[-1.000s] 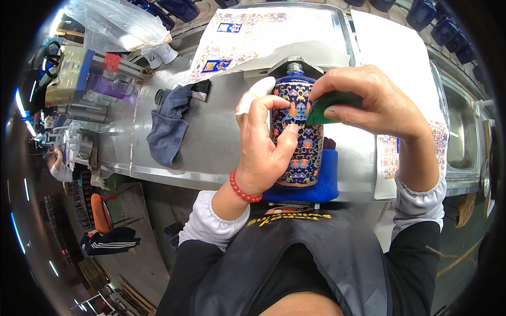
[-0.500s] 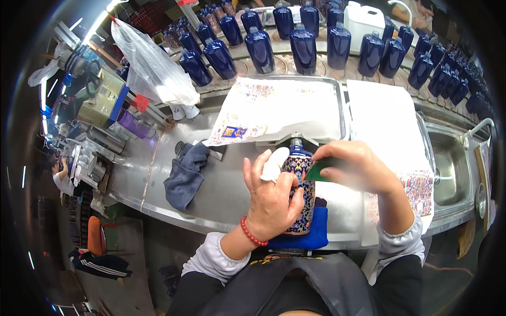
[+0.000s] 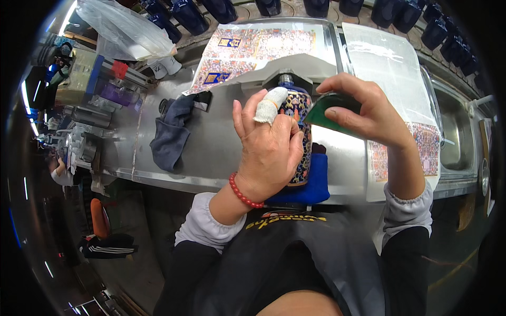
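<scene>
A dark blue vase (image 3: 298,113) with a colourful patterned decal lies lengthwise on a blue cloth pad (image 3: 311,187) at the steel bench's near edge. My left hand (image 3: 269,147) is wrapped over the vase's body, with a white bandage on one raised finger. My right hand (image 3: 363,110) grips a green flat scraper (image 3: 324,117) and presses its edge against the vase's side near the shoulder. The vase's neck points away from me, toward a grey rest.
A dark grey rag (image 3: 171,134) lies left on the steel bench (image 3: 221,152). Patterned decal sheets (image 3: 253,50) and a white sheet (image 3: 385,63) lie behind. Several dark blue vases (image 3: 411,16) line the back. A sink (image 3: 461,126) is right, tools and a plastic bag (image 3: 124,29) left.
The camera view shifted up and back down. My left hand slid over the vase's body; my right hand still holds the green scraper against the vase.
</scene>
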Demonstrator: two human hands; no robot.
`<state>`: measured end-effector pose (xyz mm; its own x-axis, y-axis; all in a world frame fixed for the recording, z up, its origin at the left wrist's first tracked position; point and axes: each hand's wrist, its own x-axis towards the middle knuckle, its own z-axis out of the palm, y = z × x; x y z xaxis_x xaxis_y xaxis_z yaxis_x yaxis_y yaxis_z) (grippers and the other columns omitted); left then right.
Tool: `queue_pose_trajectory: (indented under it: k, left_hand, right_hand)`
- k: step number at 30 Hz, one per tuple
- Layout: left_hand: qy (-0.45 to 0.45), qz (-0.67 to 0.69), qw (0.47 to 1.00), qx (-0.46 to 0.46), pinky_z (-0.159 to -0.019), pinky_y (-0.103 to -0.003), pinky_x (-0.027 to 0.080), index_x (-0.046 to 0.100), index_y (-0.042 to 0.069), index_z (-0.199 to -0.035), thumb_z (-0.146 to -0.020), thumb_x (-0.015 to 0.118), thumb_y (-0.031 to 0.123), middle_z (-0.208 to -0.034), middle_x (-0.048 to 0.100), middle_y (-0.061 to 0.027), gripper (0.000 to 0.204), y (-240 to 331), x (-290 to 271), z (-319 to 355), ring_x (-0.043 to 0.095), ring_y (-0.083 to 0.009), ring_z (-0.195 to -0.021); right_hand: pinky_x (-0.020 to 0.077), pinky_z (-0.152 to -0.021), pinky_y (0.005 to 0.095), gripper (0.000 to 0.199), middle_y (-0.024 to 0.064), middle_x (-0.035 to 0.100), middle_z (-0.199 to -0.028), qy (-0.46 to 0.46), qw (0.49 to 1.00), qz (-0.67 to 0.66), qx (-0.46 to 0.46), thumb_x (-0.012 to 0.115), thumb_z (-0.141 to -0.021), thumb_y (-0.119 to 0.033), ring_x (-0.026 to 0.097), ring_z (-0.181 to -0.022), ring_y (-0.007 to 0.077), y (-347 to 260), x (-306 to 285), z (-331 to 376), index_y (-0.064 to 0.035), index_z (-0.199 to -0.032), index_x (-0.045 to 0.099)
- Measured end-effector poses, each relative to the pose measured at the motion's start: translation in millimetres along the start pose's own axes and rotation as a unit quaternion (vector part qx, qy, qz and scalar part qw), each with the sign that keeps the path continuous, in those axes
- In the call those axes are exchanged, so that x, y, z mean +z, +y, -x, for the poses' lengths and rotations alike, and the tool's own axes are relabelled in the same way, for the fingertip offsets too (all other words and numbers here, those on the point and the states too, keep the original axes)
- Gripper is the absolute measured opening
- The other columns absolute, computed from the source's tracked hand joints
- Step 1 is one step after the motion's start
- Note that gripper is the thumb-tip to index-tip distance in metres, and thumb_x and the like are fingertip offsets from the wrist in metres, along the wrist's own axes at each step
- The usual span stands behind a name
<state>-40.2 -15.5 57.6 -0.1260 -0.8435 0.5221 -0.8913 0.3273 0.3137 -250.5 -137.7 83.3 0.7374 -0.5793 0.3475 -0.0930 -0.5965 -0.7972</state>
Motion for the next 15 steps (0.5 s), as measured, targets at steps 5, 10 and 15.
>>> queue_pose_trajectory:
  k: [5, 10, 15]
  left_hand:
    - [-0.011, 0.093, 0.996, -0.009, -0.119, -0.065, 0.01, 0.066, 0.009, -0.092, -0.085, 0.07, 0.015, -0.123, 0.063, -0.0228, 0.01, -8, -8, 11, 0.039, -0.0453, -0.138]
    - [0.055, 0.107, 0.993, -0.023, -0.119, -0.063, 0.012, 0.067, 0.009, -0.095, -0.086, 0.067, 0.014, -0.12, 0.064, -0.0205, 0.01, -18, -8, 15, 0.043, -0.0473, -0.135]
    - [0.062, 0.115, 0.991, -0.033, -0.118, -0.064, 0.013, 0.067, 0.009, -0.096, -0.085, 0.067, 0.012, -0.097, 0.068, -0.0127, 0.011, -22, -2, 14, 0.044, -0.0476, -0.134]
  right_hand:
    - [0.0543, -0.077, 0.0302, 0.029, 0.0094, 0.07, -0.093, -0.012, 0.999, 0.018, -0.031, 0.072, -0.092, -0.019, 0.068, -0.084, 0.017, 8, 8, -5, 0.0002, -0.113, 0.065]
    - [0.0539, -0.075, 0.0304, 0.027, 0.0095, 0.07, -0.092, -0.027, 0.997, 0.032, -0.057, 0.072, -0.091, -0.017, 0.068, -0.082, 0.0186, 8, 12, -16, 0.0002, -0.111, 0.064]
    - [0.056, -0.078, 0.0363, 0.029, 0.0156, 0.072, -0.091, -0.039, 0.998, 0.024, -0.042, 0.074, -0.084, -0.008, 0.072, -0.084, 0.028, 4, 11, -22, 0.001, -0.11, 0.065]
